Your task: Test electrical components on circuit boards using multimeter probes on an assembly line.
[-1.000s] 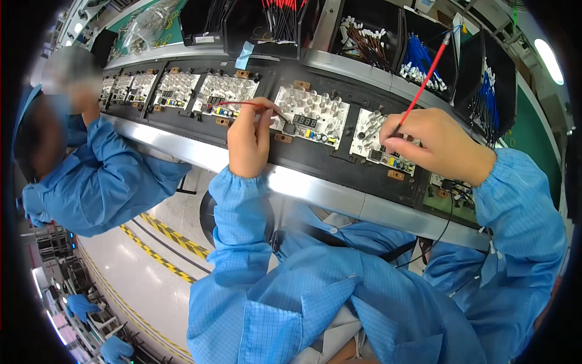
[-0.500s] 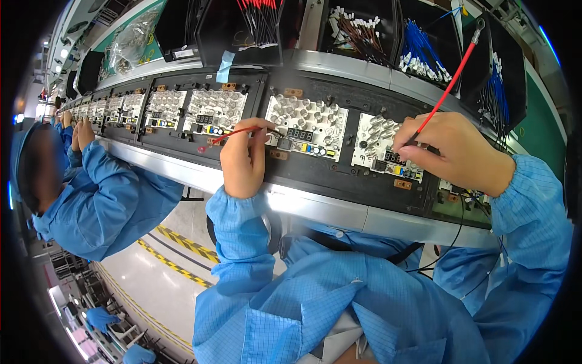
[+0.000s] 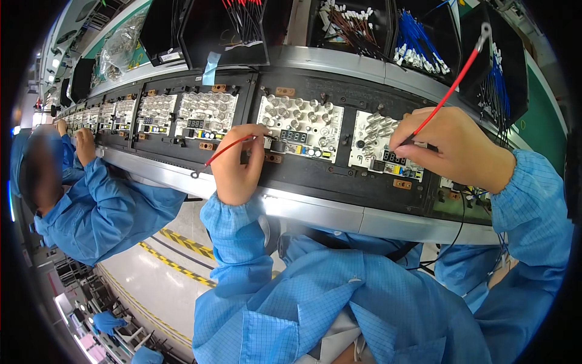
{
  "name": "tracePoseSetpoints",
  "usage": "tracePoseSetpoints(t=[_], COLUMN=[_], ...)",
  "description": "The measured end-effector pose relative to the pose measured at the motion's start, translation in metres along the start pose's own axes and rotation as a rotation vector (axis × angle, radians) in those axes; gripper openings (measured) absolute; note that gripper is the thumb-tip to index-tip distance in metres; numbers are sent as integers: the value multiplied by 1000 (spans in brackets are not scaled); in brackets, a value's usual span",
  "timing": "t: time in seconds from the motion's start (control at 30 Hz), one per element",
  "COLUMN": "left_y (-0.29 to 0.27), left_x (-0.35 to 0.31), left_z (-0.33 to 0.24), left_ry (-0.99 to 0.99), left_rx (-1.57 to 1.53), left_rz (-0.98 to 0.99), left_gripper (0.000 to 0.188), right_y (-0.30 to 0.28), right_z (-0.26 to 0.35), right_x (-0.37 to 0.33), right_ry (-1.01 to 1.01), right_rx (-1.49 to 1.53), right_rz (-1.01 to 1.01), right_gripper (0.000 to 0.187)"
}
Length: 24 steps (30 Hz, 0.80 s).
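My left hand (image 3: 235, 165) pinches a red wire (image 3: 225, 150) at the left edge of a white circuit board (image 3: 333, 124). A ring terminal (image 3: 194, 175) forms the wire's free end, pointing down and left. Over a second circuit board (image 3: 363, 124), farther right, my right hand (image 3: 456, 145) grips another red wire (image 3: 453, 86). That wire slants up to the right and ends in a larger ring terminal (image 3: 483, 37). Clear cylinders, a digit display and small components cover both boards. My fingers hide the inner end of each wire.
Black fixture trays (image 3: 303, 177) carry more boards leftward along a metal rail (image 3: 315, 210). Behind stand black bins with red-tipped wires (image 3: 244, 18), brown wires (image 3: 347, 27) and blue wires (image 3: 418, 42). A co-worker in blue (image 3: 112, 200) works at the left.
My left hand has shifted slightly left, and its wire's ring end has swung down and left. The nearby boards have slid a little left. My right hand has hardly moved.
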<state>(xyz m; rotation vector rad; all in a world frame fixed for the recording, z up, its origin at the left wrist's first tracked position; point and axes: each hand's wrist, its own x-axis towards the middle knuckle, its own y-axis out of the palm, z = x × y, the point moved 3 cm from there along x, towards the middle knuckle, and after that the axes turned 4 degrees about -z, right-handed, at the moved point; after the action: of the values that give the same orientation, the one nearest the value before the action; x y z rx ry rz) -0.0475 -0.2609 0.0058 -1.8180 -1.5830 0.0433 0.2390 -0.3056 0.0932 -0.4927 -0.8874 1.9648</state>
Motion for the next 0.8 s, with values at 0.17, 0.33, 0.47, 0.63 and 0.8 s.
tracePoseSetpoints(t=[0.17,0.33,0.47,0.63,0.8], left_y=[1,1,0,-2,-2], left_x=[3,5,8,6,6], left_z=[-2,0,-1,0,-2], left_ry=[16,-10,121,101,115], left_rx=[51,59,88,107,111], left_rz=[-11,-51,-14,-17,-18], left_gripper=[13,16,18,18,18], right_y=[9,19,28,40,39], right_z=[-6,-13,-20,-29,-31], right_x=[-2,-3,-1,2,2], right_ry=[-65,-86,-87,-45,-109], right_rx=[-91,-57,-92,-144,-179], right_rz=[34,14,38,73,55], right_gripper=[9,9,9,7,7])
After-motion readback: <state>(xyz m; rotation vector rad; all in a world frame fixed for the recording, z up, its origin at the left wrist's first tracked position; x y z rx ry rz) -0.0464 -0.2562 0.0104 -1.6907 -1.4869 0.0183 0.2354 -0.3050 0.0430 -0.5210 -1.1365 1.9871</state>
